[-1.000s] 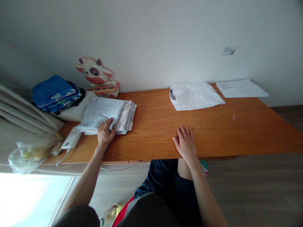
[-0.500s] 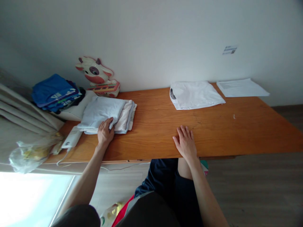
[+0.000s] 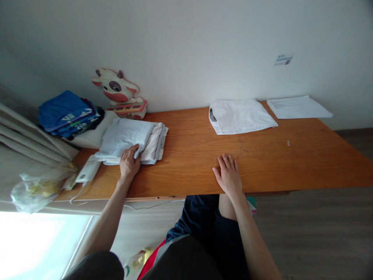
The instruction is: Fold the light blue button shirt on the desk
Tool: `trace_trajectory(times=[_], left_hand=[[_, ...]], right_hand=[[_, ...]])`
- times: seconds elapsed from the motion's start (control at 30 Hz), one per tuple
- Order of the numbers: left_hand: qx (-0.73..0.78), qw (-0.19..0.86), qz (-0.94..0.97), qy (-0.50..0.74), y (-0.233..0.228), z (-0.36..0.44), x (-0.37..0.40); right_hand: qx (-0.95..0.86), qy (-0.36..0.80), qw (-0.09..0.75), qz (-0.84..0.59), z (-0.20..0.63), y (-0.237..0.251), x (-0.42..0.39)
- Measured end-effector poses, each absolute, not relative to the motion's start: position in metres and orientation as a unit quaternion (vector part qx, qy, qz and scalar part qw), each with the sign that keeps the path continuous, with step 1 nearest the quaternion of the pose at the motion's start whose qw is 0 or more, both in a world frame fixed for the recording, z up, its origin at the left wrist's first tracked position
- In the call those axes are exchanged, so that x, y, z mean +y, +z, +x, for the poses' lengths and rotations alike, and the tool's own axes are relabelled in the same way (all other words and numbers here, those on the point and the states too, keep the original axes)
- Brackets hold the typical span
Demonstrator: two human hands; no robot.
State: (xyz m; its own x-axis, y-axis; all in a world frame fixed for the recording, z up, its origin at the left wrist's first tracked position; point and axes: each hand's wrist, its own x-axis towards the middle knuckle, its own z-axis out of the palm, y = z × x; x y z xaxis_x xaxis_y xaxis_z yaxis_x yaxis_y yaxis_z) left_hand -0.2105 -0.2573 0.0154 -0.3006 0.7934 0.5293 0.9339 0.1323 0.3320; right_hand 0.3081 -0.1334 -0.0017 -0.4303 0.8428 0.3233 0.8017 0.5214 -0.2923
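Note:
My left hand [image 3: 129,163] rests at the front edge of a stack of folded clothes, its fingers laid over the pale blue folded garment [image 3: 125,134] on top. White and grey layers [image 3: 153,146] show beneath that garment on the right side. My right hand [image 3: 229,175] lies flat on the wooden table [image 3: 189,155] near its front edge, fingers slightly spread, holding nothing. Beyond it, a white folded garment [image 3: 241,116] with a dark grey patch at its left end lies by the wall.
Sheets of paper [image 3: 297,107] lie at the back right. On the left are a cow-shaped toy keyboard [image 3: 119,93], dark and blue clothes [image 3: 68,112] on a white box, a white power strip [image 3: 89,169] with a cable, and a clear plastic bag [image 3: 36,192] beside the curtain [image 3: 29,136].

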Motion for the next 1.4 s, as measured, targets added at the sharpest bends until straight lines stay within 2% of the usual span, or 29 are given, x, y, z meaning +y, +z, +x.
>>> trace_trajectory(times=[1.4], left_hand=[[-0.745, 0.121, -0.579, -0.307, 0.0154, -0.2104, -0.2574]], right_hand=[[-0.846, 0.042, 0.214, -0.486, 0.3081, -0.0008, -0.1345]])
